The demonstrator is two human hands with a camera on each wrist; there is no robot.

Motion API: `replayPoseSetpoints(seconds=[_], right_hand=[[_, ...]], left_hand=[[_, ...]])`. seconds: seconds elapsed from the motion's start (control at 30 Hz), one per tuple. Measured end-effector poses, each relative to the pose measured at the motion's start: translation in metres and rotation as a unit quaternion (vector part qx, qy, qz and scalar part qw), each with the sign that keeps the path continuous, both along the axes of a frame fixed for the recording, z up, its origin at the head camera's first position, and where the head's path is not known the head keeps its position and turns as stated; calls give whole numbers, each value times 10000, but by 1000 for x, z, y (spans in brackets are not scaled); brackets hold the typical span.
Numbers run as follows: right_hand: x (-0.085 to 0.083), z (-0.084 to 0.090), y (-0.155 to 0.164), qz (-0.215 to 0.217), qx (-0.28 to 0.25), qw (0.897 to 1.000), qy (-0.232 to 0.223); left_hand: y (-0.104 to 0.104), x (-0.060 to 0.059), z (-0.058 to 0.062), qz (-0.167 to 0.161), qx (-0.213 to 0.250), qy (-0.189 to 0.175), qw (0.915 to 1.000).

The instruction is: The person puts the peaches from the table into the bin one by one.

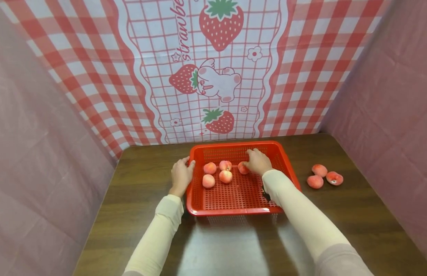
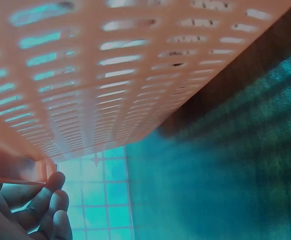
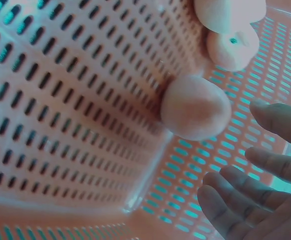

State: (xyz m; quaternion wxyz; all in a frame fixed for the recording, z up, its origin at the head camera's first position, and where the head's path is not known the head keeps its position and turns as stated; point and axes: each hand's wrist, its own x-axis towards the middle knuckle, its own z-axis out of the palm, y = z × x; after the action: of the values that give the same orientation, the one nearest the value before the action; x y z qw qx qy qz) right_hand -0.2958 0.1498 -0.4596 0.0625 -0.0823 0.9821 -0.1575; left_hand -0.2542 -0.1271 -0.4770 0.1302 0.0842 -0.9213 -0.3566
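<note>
While the red slotted plastic basket [image 1: 241, 193] sits on the dark wood-grain table [image 1: 351, 214], both hands are at it. Left hand [image 1: 181, 175] grips the basket's left rim; in the left wrist view its fingers [image 2: 45, 210] are curled beside the slotted wall [image 2: 110, 75]. Right hand [image 1: 258, 161] is inside the basket, over the far right part of the floor, just beside one small pink-orange peach [image 1: 243, 168]. Right wrist view: fingers [image 3: 245, 200] relaxed and spread, palm towards that peach [image 3: 195, 107], not closed on it; whether they touch it, cannot tell.

Four more peaches lie in the basket: two to the rear [image 1: 210, 168] [image 1: 225, 165], two nearer [image 1: 208, 181] [image 1: 225, 176]. Three loose peaches [image 1: 319, 170] lie on the table to the right of the basket, well apart from it.

Handling, as judged:
- Peaches look small, round, matte-skinned, probably light. Surface not slippery, but round shape will roll on the flat floor.
- If real fruit, soft and easily bruised. Best taken with fingertips and thumb cupped around the middle, light pressure.
- Basket looks thin-walled, light, somewhat flexible. The thick rolled rim is the stiffest place to hold it; the left hand is already there.
- A tilted basket would send the fruit rolling.

Backdrop: red-and-white checked cloth with strawberry print [image 1: 213, 69]; pink cloth at the sides.
</note>
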Motion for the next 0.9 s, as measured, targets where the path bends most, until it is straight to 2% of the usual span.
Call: replayPoseSetpoints(seconds=[0.5,0.67,0.9], right_hand=[[-4,28,14,-1,-184,9998,101],[-6,35,22,1,-277,9995,160],[-6,43,39,-13,-347,9988,347]], left_hand=[[-6,1,1,-430,-253,-78,9987],[-5,2,1,-367,-136,-11,9992],[-2,8,-1,-229,-10,139,9996]])
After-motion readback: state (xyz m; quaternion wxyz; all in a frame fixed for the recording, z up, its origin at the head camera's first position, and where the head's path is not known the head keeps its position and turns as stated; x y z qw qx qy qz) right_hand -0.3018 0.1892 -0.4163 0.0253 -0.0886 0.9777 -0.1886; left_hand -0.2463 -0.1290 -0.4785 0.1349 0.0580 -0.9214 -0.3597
